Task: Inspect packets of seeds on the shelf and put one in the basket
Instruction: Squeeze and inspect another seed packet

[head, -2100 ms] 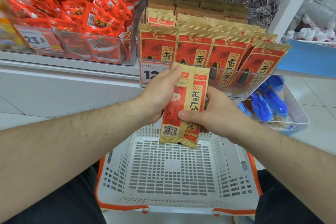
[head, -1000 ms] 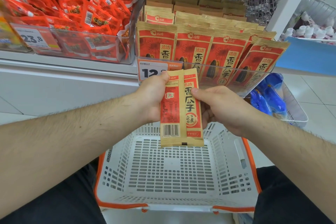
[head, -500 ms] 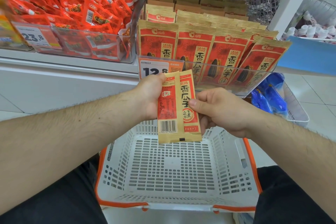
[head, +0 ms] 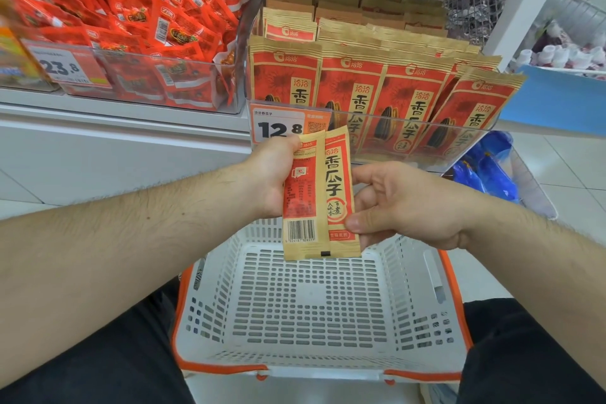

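Since the earlier frame, right hand [head: 403, 203] has slid lower on the seed packet [head: 319, 197], thumb now pinching its lower right edge. Left hand [head: 275, 177]: fingers closed on packet's upper left edge. Packet upright, barcode side showing, above white basket [head: 314, 305]. Far: shelf bin [head: 459, 138] of matching packets, price tag [head: 278, 125]; contents of blue bags [head: 485, 167] at right unclear.
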`<control>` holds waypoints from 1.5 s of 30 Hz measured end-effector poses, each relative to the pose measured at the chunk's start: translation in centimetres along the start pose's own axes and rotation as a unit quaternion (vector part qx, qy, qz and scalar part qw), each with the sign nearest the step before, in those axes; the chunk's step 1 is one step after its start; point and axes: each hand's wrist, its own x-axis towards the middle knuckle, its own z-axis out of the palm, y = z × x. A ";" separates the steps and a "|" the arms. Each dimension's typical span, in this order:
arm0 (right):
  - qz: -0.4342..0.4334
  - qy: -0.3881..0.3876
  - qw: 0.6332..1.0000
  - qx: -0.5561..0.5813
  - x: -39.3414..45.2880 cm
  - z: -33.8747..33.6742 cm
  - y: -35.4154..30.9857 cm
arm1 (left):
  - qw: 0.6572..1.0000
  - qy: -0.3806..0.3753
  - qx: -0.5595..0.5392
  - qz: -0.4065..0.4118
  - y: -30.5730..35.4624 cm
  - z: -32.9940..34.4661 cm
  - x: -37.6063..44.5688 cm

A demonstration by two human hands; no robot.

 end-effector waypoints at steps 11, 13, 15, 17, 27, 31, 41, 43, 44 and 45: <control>-0.021 0.136 0.947 -0.290 0.9 2.7 0.1 | 0.994 -0.021 0.106 0.029 -0.9 1.1 -0.4; -0.021 0.128 0.951 -0.279 1.0 2.9 0.2 | 0.994 -0.025 0.105 0.032 -0.9 1.0 -0.2; -0.019 0.115 0.961 -0.252 0.9 3.0 0.0 | 0.993 -0.031 0.112 0.033 -0.9 0.9 -0.3; -0.019 0.142 0.962 -0.234 0.9 2.9 -0.3 | 0.990 -0.052 0.126 0.027 -0.9 0.7 -0.4; -0.065 0.283 0.956 0.044 1.5 1.9 -0.3 | 0.971 -0.199 0.125 0.044 -1.1 1.8 -0.6; -0.073 0.241 0.961 0.111 1.4 1.9 -0.4 | 0.959 -0.230 0.157 0.045 -1.2 1.8 -1.2; -0.071 0.199 0.963 0.164 1.4 1.4 -0.3 | 0.959 -0.246 0.142 -0.015 -0.7 1.3 -1.6; -0.077 0.194 0.970 0.123 1.3 1.3 -0.4 | 0.960 -0.245 0.134 -0.017 -0.7 1.3 -1.5; -0.078 0.186 0.975 0.094 1.2 1.4 -0.4 | 0.961 -0.244 0.126 -0.015 -0.7 1.3 -1.4; -0.079 0.173 0.979 0.070 1.2 1.4 -0.3 | 0.962 -0.248 0.112 -0.015 -0.6 1.3 -1.4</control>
